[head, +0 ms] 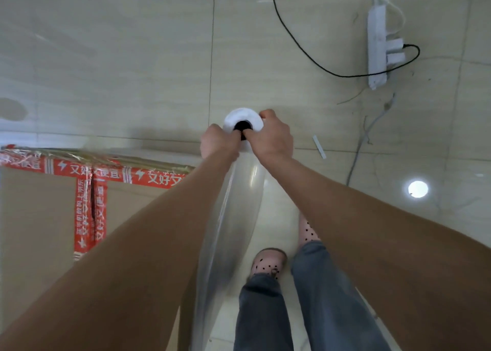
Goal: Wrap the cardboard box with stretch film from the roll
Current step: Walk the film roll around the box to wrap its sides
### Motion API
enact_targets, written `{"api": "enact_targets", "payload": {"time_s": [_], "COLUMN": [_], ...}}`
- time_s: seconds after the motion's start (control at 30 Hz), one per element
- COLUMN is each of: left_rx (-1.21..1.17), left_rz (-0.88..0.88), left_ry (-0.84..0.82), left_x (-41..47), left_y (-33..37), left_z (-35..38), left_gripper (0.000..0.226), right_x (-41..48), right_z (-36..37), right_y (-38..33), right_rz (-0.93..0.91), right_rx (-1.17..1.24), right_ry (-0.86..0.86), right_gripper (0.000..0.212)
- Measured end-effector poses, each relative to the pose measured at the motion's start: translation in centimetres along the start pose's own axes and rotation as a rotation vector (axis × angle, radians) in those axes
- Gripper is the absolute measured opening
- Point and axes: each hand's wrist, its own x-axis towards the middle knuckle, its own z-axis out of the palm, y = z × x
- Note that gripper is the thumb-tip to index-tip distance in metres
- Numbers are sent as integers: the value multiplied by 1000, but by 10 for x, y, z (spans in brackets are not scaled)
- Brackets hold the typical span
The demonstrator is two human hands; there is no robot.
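The stretch film roll [240, 117] stands upright in front of me, its white top end with a dark core hole facing the camera. My left hand [216, 143] grips the roll's top on its left side. My right hand [271, 135] grips the top on the right, thumb at the core hole. A clear sheet of film [233, 218] runs down from the roll between my forearms. The cardboard box [39, 218], sealed with red printed tape, stands at the left; its far top edge carries shiny film.
A white power strip [376, 45] with a black cable [300, 45] lies on the tiled floor at the upper right. A small white strip [318, 146] lies right of the roll. My legs in jeans and dotted slippers [268, 264] stand below the roll.
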Motion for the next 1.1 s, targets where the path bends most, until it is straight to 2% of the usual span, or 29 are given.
{"api": "enact_targets", "payload": {"time_s": [0.2, 0.33, 0.43, 0.53, 0.73, 0.93, 1.1], "left_rx": [187, 339, 509, 608, 572, 485, 377], "left_rz": [99, 270, 351, 355, 378, 362, 338], "left_ry": [-24, -16, -49, -20, -30, -87, -61], "left_x": [13, 13, 14, 18, 30, 53, 66], "left_y": [14, 36, 52, 58, 61, 65, 60], "left_z": [-16, -17, -14, -10, -11, -24, -42], "left_gripper": [29, 29, 38, 24, 29, 23, 24], "right_x": [23, 28, 31, 35, 42, 62, 66], "right_z": [-4, -13, -20, -21, -10, -8, 3], "right_y": [-22, -26, -27, -28, -23, -43, -63], "right_rz": [-56, -89, -101, -64, 231, 132, 61], "right_rx": [-86, -129, -139, -85, 49, -57, -107], "right_ry": [-53, -119, -126, -125, -167, -150, -114], "right_gripper": [11, 37, 36, 37, 48, 29, 25]}}
